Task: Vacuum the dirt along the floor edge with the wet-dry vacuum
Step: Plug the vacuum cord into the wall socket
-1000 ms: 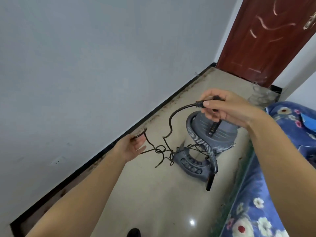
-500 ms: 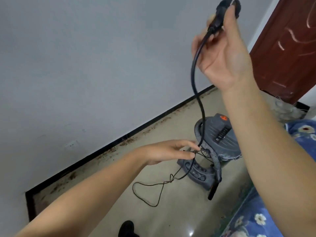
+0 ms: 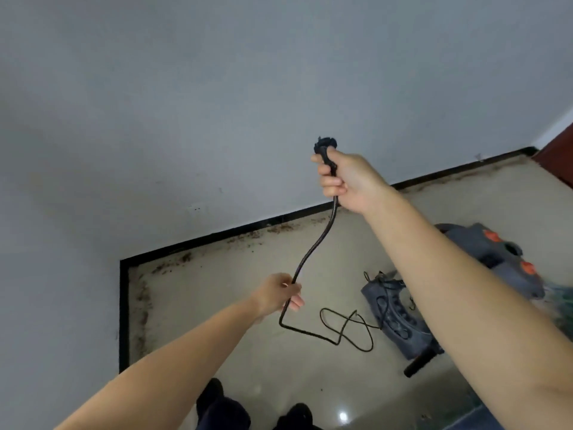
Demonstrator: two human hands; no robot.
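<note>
Nearest the camera, at 6 o'clock, dark trouser legs and shoes [image 3: 297, 414] are seen on the glossy beige floor [image 3: 235, 305]. Just beyond, at about 7 o'clock of centre, the left hand [image 3: 280, 293] is curled around the black power cord [image 3: 313, 252], the cord being pinched between thumb and fingers; below the grip the cord bends sharply and lies in loose loops on the floor toward 4 o'clock. At 3 to 4 o'clock the grey wet-dry vacuum [image 3: 483, 268] is found standing on the floor, partly hidden behind the right forearm, with orange knobs on top and a black nozzle tip showing beneath the arm. Farther up, near centre, the right hand [image 3: 347, 181] is closed in a fist around the cord just below the plug [image 3: 324, 147], which is held upright. Farthest, dirt [image 3: 248, 235] is seen scattered along the black baseboard [image 3: 217, 235] under the grey wall [image 3: 217, 88], where a wall socket [image 3: 195, 208] is set.
</note>
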